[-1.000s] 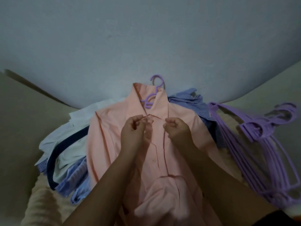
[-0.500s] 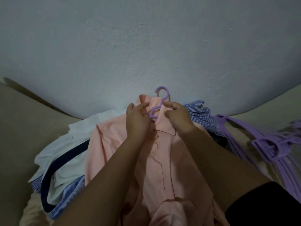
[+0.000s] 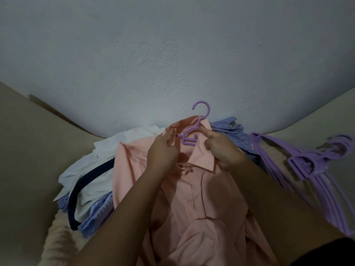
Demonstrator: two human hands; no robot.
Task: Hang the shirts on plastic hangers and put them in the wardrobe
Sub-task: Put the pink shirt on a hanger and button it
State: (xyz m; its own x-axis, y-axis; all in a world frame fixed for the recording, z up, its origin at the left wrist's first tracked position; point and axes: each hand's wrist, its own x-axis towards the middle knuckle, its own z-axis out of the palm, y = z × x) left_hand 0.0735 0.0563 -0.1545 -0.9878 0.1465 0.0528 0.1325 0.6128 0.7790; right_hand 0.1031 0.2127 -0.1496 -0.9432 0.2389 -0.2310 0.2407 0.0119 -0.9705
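Collar-setting step: left hand point(image 3: 163, 150) and right hand point(image 3: 221, 148) each pinch, apparently, the peach shirt point(image 3: 192, 198) collar around the purple hanger point(image 3: 189, 136); next, lift by hook to wardrobe.

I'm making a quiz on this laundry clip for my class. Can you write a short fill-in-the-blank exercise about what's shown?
1. The shirt under both hands is ____ in colour.
2. The hanger inside its collar is ____.
3. The pile of spare hangers lies to the person's ____.
4. The left hand pinches the shirt's ____.

Missing words: peach; purple; right; collar
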